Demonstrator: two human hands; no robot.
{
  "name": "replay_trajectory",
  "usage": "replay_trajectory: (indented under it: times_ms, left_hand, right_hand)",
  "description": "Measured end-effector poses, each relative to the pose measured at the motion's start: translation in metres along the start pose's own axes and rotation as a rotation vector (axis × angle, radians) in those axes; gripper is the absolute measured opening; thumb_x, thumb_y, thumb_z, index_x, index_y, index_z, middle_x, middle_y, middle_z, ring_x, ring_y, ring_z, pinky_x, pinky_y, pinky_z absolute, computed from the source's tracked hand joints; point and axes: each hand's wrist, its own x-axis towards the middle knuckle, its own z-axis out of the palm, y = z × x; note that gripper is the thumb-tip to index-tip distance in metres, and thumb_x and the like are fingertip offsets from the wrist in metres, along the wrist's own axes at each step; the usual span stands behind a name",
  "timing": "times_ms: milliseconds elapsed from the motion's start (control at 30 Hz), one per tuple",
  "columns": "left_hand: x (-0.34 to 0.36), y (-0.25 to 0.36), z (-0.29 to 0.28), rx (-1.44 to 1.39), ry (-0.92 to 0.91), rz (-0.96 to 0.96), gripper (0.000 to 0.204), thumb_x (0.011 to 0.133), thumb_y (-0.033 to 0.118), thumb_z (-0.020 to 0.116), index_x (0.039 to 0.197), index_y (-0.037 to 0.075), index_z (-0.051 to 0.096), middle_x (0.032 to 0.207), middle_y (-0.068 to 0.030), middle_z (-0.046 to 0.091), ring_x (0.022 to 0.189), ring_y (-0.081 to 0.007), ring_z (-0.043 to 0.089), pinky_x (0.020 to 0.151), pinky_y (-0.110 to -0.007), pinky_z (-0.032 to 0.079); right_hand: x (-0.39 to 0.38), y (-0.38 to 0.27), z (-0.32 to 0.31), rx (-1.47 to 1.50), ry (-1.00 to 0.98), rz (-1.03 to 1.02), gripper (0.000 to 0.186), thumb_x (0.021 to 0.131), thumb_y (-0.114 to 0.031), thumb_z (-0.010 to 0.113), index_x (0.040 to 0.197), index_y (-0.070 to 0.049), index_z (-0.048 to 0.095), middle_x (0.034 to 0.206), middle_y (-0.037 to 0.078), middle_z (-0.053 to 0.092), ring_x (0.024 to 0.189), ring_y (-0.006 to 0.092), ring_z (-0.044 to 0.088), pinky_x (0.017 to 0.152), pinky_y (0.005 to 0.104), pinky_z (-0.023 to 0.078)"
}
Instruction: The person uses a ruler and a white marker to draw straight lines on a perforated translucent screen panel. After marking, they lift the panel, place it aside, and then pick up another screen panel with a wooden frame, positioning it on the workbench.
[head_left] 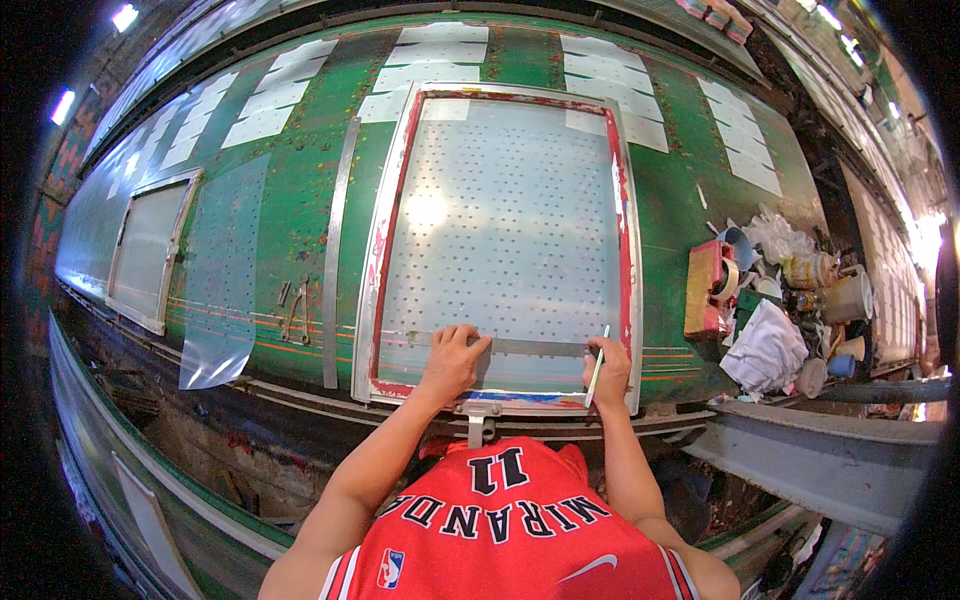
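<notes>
A screen printing frame [627, 230] with a pale mesh and red-stained inner edges lies on the green table. Small dark dots in rows show through its mesh [500, 220]. Across the near end of the mesh lies a grey metal ruler [535, 348]. My left hand [455, 362] bends its fingers down onto the ruler's left part, thumb stretched toward the right. At the ruler's right end, my right hand [610, 372] is closed around a slim whitish-green pen [597, 372], held nearly upright, with fingers against the ruler.
A long metal straightedge [341, 250] lies left of the frame, beside wrenches [297, 310], a clear dotted film [222, 270] and a smaller frame [150, 250]. White sheets [425, 60] line the far side. At right sit a red box [705, 290], a tape roll, white cloth [765, 342] and tubs.
</notes>
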Motion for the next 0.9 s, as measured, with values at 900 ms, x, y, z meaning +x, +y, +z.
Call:
replay_trajectory:
  times_ms: [900]
  left_hand:
    - [0.0004, -0.0004, -0.0003, -0.003, -0.014, 0.001, 0.051, 0.072, -0.001, 0.068, 0.122, 0.013, 0.068, 0.116, -0.0099, 0.059, 0.113, -0.0313, 0.054, 0.098, -0.047, 0.04]
  right_hand:
    - [0.0004, -0.0013, 0.0012, -0.019, 0.029, -0.015, 0.032, 0.074, 0.003, 0.07, 0.105, -0.003, 0.067, 0.095, 0.016, 0.069, 0.09, 0.0375, 0.063, 0.082, 0.0468, 0.05]
